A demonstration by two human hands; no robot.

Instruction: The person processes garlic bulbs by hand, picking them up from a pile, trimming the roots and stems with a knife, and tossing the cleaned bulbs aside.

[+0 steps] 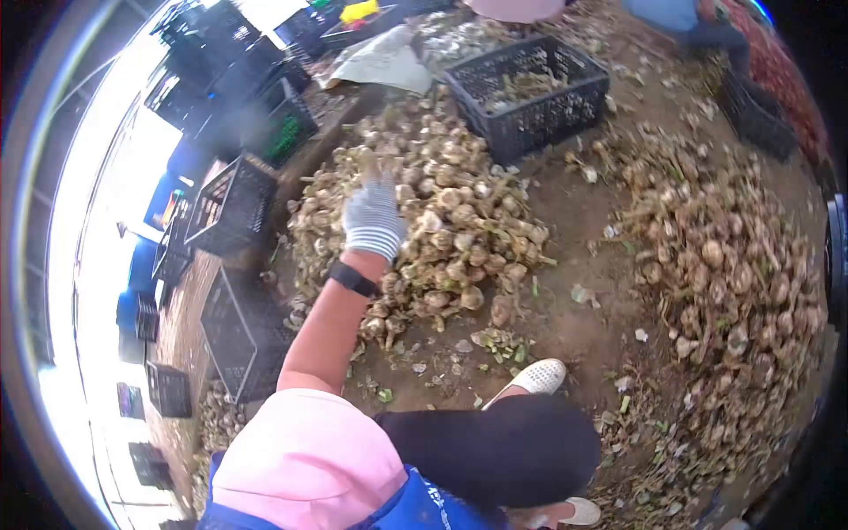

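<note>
My left hand [374, 212], in a grey-and-white striped glove with a dark band at the wrist, reaches over a large heap of garlic bulbs [450, 203]. Its fingers point away from me and blur into the bulbs, so whether they hold anything cannot be made out. My right hand does not show. Just beyond the heap stands a black plastic crate [530, 128] with some garlic stalks inside.
A second garlic heap [724, 274] spreads along the right. Black crates [234, 205] stand at the left, with more stacked behind. A pale sack [384, 62] lies at the back. Parts of other people [671, 13] show at the top. Loose leaves litter the ground.
</note>
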